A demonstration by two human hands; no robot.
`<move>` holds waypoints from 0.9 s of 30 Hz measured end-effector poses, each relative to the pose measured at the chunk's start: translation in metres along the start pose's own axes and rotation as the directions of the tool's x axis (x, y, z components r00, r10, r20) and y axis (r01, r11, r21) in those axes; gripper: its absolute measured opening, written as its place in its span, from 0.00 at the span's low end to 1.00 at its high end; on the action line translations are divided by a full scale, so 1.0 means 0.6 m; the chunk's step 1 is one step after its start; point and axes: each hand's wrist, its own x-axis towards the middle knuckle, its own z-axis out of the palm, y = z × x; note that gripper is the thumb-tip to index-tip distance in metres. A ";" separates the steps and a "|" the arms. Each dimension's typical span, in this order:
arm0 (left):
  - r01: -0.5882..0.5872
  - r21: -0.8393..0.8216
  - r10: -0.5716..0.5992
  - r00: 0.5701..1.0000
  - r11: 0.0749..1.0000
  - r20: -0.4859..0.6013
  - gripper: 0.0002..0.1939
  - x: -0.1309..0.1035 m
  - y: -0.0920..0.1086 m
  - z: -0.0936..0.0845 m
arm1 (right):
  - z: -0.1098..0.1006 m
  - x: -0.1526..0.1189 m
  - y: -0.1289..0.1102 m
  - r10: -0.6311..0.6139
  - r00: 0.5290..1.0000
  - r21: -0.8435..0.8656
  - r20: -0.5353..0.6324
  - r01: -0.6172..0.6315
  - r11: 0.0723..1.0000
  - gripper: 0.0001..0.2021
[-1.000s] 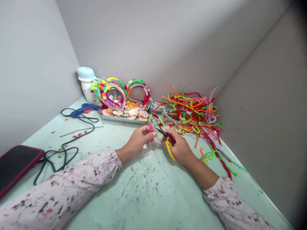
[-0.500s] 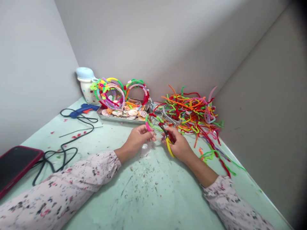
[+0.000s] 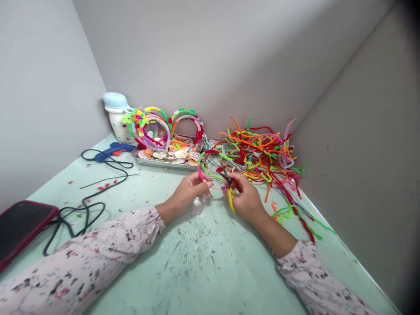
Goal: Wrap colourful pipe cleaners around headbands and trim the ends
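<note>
Green table (image 3: 197, 280), hoop (image 3: 199, 169) in left grip (image 3: 187, 190), mostly beyond

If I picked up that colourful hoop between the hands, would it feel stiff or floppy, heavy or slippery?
Probably springy rather than floppy: the hoop shows an open curve beyond the left hand. It's likely light for its size, its band being slim. Its pink, red and green covering looks fuzzy, so it probably wouldn't slip easily.
</note>
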 end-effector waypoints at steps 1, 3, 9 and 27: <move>0.010 0.019 -0.010 1.000 1.000 0.000 0.12 0.000 0.000 0.001 | -0.001 0.000 -0.002 -0.016 1.000 -0.029 -0.008 0.016 0.999 0.20; 0.029 0.042 -0.029 1.000 0.999 -0.005 0.12 0.001 0.001 0.003 | -0.004 0.001 -0.005 -0.039 0.999 -0.077 -0.018 0.038 0.996 0.20; 0.056 0.061 -0.056 0.998 0.997 0.005 0.10 0.001 0.002 0.007 | -0.008 0.002 -0.012 -0.086 0.996 -0.146 -0.032 0.081 0.986 0.20; 0.019 -0.005 -0.019 1.000 1.000 0.017 0.10 0.001 -0.002 0.001 | -0.008 0.002 -0.014 -0.124 0.992 -0.168 -0.015 0.120 0.978 0.20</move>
